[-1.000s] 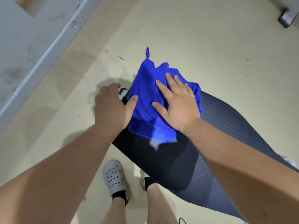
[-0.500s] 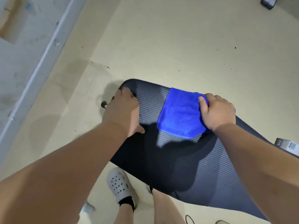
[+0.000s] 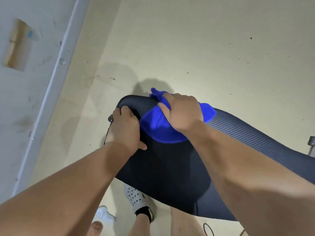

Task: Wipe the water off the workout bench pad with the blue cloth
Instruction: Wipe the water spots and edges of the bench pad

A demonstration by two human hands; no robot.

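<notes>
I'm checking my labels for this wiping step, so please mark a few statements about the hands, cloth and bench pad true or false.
1. The right hand grips the blue cloth. True.
2. The left hand holds the cloth too. False: it grips the end of the bench pad.
3. The cloth covers the whole pad. False: most of the pad is bare.
4. A grey perforated shoe shows below the pad. True.

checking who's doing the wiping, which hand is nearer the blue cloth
Right. The right hand grips the blue cloth, bunched on the bench pad. The left hand grips the pad's rounded end just beside the cloth, to its left.
</notes>
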